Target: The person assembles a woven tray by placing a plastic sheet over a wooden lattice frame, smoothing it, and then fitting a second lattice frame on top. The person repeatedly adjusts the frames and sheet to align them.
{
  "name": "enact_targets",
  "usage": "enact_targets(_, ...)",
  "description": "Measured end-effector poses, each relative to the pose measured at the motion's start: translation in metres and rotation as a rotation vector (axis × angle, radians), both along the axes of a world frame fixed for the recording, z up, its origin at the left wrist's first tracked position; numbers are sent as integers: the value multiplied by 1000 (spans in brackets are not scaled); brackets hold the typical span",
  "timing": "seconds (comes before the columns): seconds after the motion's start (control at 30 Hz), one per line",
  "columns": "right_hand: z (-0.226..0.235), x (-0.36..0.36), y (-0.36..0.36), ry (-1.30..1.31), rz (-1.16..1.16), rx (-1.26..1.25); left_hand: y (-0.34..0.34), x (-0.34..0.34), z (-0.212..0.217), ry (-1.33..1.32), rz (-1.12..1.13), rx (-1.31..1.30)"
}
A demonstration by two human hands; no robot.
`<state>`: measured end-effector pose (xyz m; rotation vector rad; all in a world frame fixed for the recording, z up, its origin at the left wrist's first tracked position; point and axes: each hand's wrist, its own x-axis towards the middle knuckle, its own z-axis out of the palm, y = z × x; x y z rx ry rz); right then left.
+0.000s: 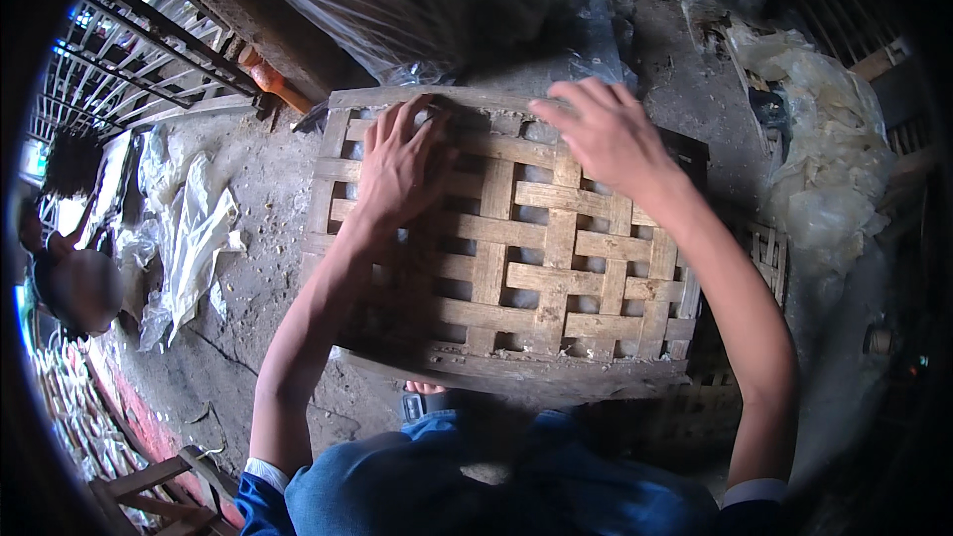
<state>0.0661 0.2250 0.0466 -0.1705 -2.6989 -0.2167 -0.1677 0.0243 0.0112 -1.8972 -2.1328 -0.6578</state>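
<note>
A woven bamboo tray (556, 256) with a wooden frame lies in front of my legs, its flat strips crossing with square gaps between them. My left hand (397, 164) rests on the far left part of the lattice, fingers apart and bent downward; their tips are partly in shadow. My right hand (611, 134) is over the far edge toward the right, with its thumb pointing left and its fingers loosely curved and apart. No object shows in either hand. Pale material shows through some gaps, too indistinct to name.
An orange-handled tool (273, 79) lies beyond the tray's far left corner. Crumpled plastic sheeting (189, 238) lies on the left floor, and more plastic (829, 129) is heaped at right. A wooden stool-like frame (164, 491) stands near left. Another person (74, 283) is at the far left.
</note>
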Motion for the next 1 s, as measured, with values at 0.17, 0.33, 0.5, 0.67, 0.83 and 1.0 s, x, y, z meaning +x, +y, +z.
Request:
enact_targets(0.17, -12, -46, -12, -37, 128, 133, 3, 8, 3, -55, 6, -7)
enact_targets(0.33, -18, -49, 0, -4, 190, 25, 2, 7, 1, -33, -13, 5)
enact_targets(0.5, -13, -51, 9, 72, 289, -22, -1, 9, 2, -25, 3, 0)
enact_targets(0.67, -10, -54, 20, 72, 382, -28, -2, 7, 1, -36, -5, -16)
enact_targets(0.83, -9, -50, 27, 82, 436, -27, 2, 9, 3, -72, -20, -12)
enact_targets(1.0, -7, -49, 22, 43, 367, 55, -1, 4, 2, -33, -11, -30)
